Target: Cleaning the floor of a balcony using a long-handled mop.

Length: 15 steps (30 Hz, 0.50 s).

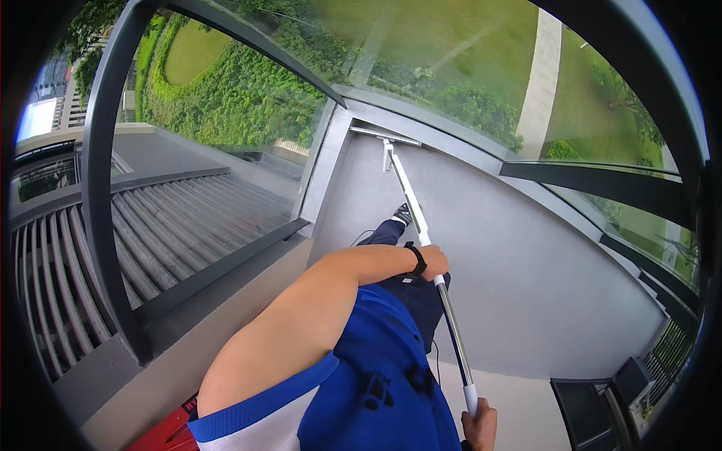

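Observation:
A long-handled floor squeegee or mop (414, 208) with a white and chrome pole slants across the view. My left hand (433, 262), with a black band on its wrist, is closed around the middle of the pole. Near the bottom edge, my right hand (479, 424) grips the white end of the pole. The tool's flat, narrow head (389, 136) lies in the far corner of the grey floor (496, 248), close to the raised edge below the glass. Its underside is hidden. One dark shoe (403, 213) shows beside the pole.
Glass panels in dark metal frames (97, 169) enclose the balcony, with a pale ledge (451, 131) along their foot. A red object (169, 424) is partly hidden at lower left. A thin cable (437, 361) hangs by my leg. A dark-framed unit (584, 409) stands at lower right.

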{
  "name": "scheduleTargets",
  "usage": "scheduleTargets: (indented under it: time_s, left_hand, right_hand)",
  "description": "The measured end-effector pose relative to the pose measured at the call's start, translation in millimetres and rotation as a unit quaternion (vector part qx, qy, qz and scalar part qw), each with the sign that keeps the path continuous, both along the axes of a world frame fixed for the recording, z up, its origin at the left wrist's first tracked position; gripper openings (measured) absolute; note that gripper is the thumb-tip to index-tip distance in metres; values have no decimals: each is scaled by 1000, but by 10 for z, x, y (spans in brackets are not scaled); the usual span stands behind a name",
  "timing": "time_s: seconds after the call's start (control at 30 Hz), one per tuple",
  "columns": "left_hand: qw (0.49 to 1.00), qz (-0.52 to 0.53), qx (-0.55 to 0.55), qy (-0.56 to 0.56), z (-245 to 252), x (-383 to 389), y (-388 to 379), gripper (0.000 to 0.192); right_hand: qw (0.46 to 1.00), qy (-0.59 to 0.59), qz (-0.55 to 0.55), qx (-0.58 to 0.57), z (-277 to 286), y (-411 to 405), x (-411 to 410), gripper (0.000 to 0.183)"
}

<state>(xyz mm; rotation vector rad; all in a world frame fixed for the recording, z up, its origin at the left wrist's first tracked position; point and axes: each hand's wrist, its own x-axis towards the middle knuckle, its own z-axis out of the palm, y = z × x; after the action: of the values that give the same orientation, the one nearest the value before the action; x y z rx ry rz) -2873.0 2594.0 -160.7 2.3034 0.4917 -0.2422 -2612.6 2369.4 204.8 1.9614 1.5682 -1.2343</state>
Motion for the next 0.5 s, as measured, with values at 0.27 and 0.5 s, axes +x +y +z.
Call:
scheduleTargets:
  time_s: [0.27,0.5]
  left_hand:
    - [991,102,-74,-40,179,746,213,15]
    - [957,266,-108,37,-265,441,623,17]
  right_hand:
    - [952,-192,237,28,603,1202,971,39]
    - [925,-74,320,193,-250,2122,1059,28]
